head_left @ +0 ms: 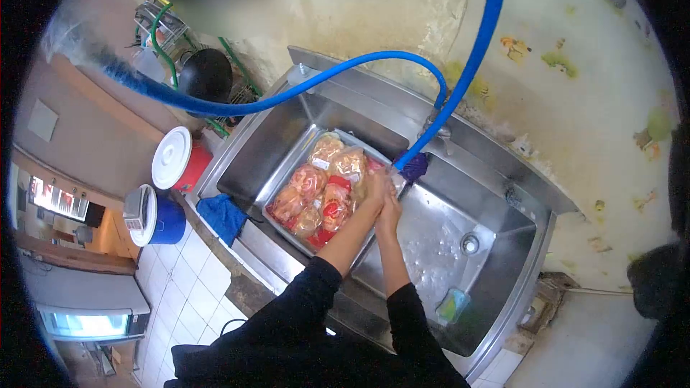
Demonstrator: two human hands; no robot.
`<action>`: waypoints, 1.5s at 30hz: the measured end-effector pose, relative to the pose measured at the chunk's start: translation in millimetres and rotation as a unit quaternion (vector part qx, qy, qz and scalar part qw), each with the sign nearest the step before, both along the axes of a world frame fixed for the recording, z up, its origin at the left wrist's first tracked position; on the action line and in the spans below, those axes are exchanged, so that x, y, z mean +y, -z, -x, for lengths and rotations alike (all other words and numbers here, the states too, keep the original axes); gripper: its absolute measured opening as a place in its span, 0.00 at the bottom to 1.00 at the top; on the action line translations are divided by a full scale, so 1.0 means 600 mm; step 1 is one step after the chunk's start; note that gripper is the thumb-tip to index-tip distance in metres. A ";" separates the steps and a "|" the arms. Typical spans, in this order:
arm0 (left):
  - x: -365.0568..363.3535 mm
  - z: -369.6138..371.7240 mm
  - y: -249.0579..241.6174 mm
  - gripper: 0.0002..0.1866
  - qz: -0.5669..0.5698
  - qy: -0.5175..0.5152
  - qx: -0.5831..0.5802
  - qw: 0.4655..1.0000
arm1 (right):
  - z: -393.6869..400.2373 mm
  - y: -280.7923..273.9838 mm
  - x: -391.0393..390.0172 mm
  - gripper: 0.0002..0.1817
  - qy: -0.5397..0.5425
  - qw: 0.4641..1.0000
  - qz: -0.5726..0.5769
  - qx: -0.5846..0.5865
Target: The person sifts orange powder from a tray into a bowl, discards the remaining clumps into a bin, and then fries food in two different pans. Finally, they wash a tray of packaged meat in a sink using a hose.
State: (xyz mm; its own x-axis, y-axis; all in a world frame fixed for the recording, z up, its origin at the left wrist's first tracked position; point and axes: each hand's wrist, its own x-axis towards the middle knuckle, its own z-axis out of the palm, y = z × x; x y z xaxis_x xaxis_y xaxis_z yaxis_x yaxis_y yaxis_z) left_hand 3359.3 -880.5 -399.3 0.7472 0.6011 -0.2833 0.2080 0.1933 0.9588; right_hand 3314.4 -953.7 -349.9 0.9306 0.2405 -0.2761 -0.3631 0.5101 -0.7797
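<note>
My left hand (374, 189) and my right hand (389, 210) meet at the mouth of the blue hose (463, 90), above the divider between the two sink basins. They touch each other, and their fingers overlap in the blur at the hose end. Whether anything is between them cannot be made out. Just left of them, a metal tray (279, 192) in the left basin holds several clear-wrapped food packs (336, 203), some with red labels. A dark purple cloth or scrubber (415, 167) lies beside the hose end.
The right basin (431, 233) has a wet, shiny bottom, a drain (469, 243) and a green sponge-like item (453, 306). A blue cloth (222, 218) hangs on the left rim. Red (194, 169) and blue (169, 223) buckets stand left. A dark pan (205, 75) rests on the rack.
</note>
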 end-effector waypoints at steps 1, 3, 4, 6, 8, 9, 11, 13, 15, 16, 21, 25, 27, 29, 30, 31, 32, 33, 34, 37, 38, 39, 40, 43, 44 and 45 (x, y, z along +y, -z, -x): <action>-0.003 -0.004 0.010 0.21 -0.149 -0.024 0.026 0.988 | -0.003 0.006 -0.012 0.18 -0.001 0.979 0.182 -0.085; -0.008 -0.012 -0.006 0.22 -0.299 -0.098 0.029 0.949 | -0.016 0.001 -0.020 0.20 -0.009 0.887 0.438 -0.143; -0.002 -0.015 -0.022 0.23 -0.305 -0.129 -0.012 0.943 | -0.023 -0.009 -0.019 0.18 0.018 0.869 0.440 -0.224; 0.017 -0.001 -0.059 0.19 -0.293 -0.054 0.045 0.954 | -0.033 -0.025 -0.024 0.13 0.083 0.813 0.444 -0.366; 0.030 0.010 -0.075 0.18 -0.269 0.033 0.094 0.958 | -0.062 -0.031 0.005 0.11 0.189 0.810 0.340 -0.439; 0.033 0.020 -0.060 0.18 -0.218 0.039 0.069 0.973 | -0.067 -0.017 0.019 0.13 0.070 0.861 0.397 -0.311; 0.037 0.041 -0.040 0.17 -0.119 0.044 0.026 0.992 | -0.111 0.107 0.090 0.19 -0.053 0.905 0.406 -0.111; 0.031 0.042 -0.018 0.16 -0.076 0.054 0.012 0.996 | -0.102 0.039 0.065 0.18 -0.015 0.909 0.391 -0.147; 0.029 0.032 -0.006 0.16 -0.069 0.065 0.016 0.995 | -0.098 0.035 0.060 0.17 0.029 0.920 0.356 -0.161; 0.030 0.029 -0.001 0.16 -0.070 0.068 0.021 0.995 | -0.093 0.035 0.057 0.17 0.045 0.925 0.342 -0.162; 0.035 0.012 0.005 0.14 -0.074 0.071 0.033 0.994 | -0.082 0.037 0.044 0.16 0.093 0.934 0.307 -0.158; 0.030 -0.007 0.008 0.13 -0.077 0.080 0.036 0.993 | -0.084 0.038 0.032 0.15 0.112 0.936 0.294 -0.156; 0.028 -0.014 0.011 0.13 -0.078 0.085 0.037 0.993 | -0.085 0.040 0.029 0.15 0.121 0.938 0.287 -0.154; 0.021 -0.023 0.012 0.12 -0.074 0.090 0.037 0.993 | -0.088 0.037 0.024 0.16 0.113 0.938 0.283 -0.164; 0.021 -0.026 0.013 0.12 -0.074 0.091 0.037 0.992 | -0.091 0.037 0.015 0.16 0.100 0.936 0.289 -0.171; 0.020 -0.024 0.015 0.12 -0.072 0.092 0.039 0.992 | -0.092 0.036 0.009 0.16 0.088 0.935 0.292 -0.178; 0.018 -0.022 0.017 0.12 -0.070 0.094 0.039 0.992 | -0.094 0.035 0.006 0.16 0.076 0.935 0.294 -0.185; 0.017 -0.018 0.018 0.11 -0.066 0.092 0.042 0.993 | -0.095 0.036 0.001 0.17 0.069 0.933 0.298 -0.190; 0.016 -0.016 0.020 0.11 -0.066 0.092 0.042 0.993 | -0.096 0.035 -0.003 0.17 0.059 0.931 0.302 -0.196; 0.014 -0.010 0.024 0.11 -0.063 0.095 0.044 0.993 | -0.095 0.028 -0.011 0.18 0.039 0.913 0.333 -0.235; 0.019 -0.011 0.022 0.10 -0.064 0.094 0.043 0.993 | -0.091 0.024 -0.017 0.19 0.030 0.895 0.358 -0.265; 0.021 -0.011 0.020 0.10 -0.067 0.092 0.045 0.992 | -0.088 0.021 -0.023 0.20 0.020 0.872 0.386 -0.301; 0.023 -0.011 0.020 0.10 -0.073 0.093 0.045 0.992 | -0.087 0.018 -0.025 0.20 0.004 0.846 0.414 -0.335; 0.027 -0.016 0.016 0.09 -0.091 0.089 0.044 0.991 | -0.084 0.015 -0.032 0.22 -0.093 0.838 0.422 -0.333; 0.027 -0.017 0.012 0.09 -0.096 0.088 0.045 0.990 | -0.084 0.014 -0.037 0.23 -0.139 0.841 0.417 -0.315; 0.029 -0.021 0.012 0.09 -0.100 0.086 0.046 0.990 | -0.083 0.002 -0.059 0.22 -0.139 0.710 0.522 -0.452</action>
